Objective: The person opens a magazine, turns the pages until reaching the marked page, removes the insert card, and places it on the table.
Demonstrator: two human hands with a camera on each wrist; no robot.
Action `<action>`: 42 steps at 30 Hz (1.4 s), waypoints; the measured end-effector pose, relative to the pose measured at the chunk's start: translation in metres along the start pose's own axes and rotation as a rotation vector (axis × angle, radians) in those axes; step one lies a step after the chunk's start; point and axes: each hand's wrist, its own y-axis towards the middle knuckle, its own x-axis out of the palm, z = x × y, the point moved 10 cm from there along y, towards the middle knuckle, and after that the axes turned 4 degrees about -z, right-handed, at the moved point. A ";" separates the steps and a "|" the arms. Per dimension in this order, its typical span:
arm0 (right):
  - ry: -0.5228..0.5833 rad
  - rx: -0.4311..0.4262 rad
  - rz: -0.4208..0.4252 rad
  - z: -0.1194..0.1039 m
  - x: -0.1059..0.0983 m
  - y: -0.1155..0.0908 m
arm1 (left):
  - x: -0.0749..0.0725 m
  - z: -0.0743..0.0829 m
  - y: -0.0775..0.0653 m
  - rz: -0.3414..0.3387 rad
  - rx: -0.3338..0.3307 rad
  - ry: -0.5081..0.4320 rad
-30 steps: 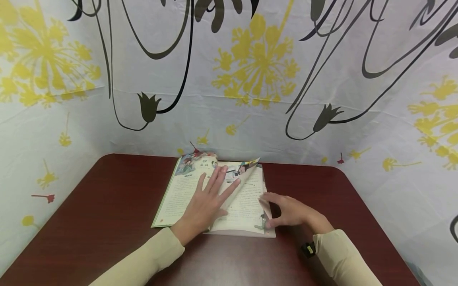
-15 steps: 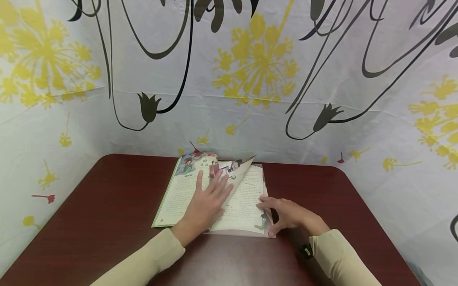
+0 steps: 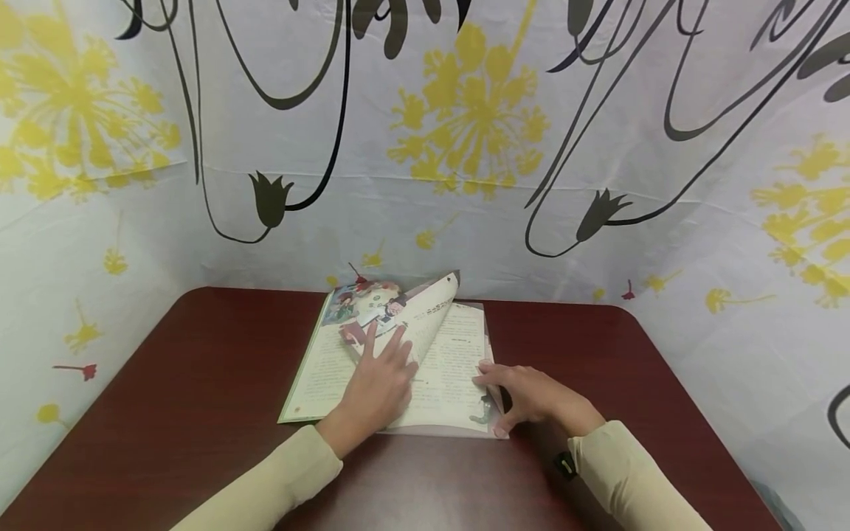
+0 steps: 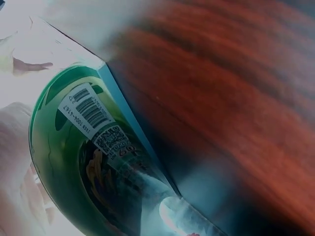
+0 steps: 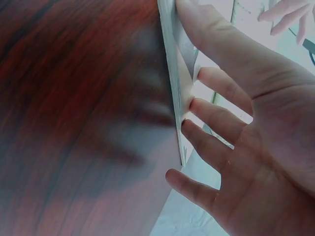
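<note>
An illustrated book (image 3: 458, 346) lies open at the far middle of the table. One page (image 3: 425, 313) stands raised and bends over toward the left side, its top corner pointing up. My left hand (image 3: 375, 387) rests on that page with its fingers extended. At the lower right edge, my right hand (image 3: 541, 398) touches the book, thumb by the bottom corner and fingertips higher along the margin. In the right wrist view its fingers (image 5: 211, 115) are spread against the page edge. The left wrist view shows the green cover (image 4: 54, 157) with a barcode label (image 4: 88, 113).
The dark red-brown table (image 3: 199, 383) has rounded far corners. Behind it and at the sides hangs a white cloth (image 3: 465, 228) printed with yellow and dark flowers. A dark wristband device (image 3: 566, 464) sits at the right wrist.
The raised page has swung left and now leans over the left page, my left hand's fingers drawing back slightly with it. My right hand has slid a little toward the book's bottom corner.
</note>
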 end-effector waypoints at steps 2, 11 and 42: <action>-0.001 0.007 -0.002 0.001 0.001 0.001 | 0.002 0.002 0.000 -0.014 0.017 -0.013; 0.015 0.018 -0.002 0.006 0.003 0.000 | 0.006 0.006 0.000 -0.078 0.032 -0.033; 0.014 -0.011 0.014 0.002 0.000 -0.002 | 0.031 -0.017 -0.010 -0.370 -0.226 -0.198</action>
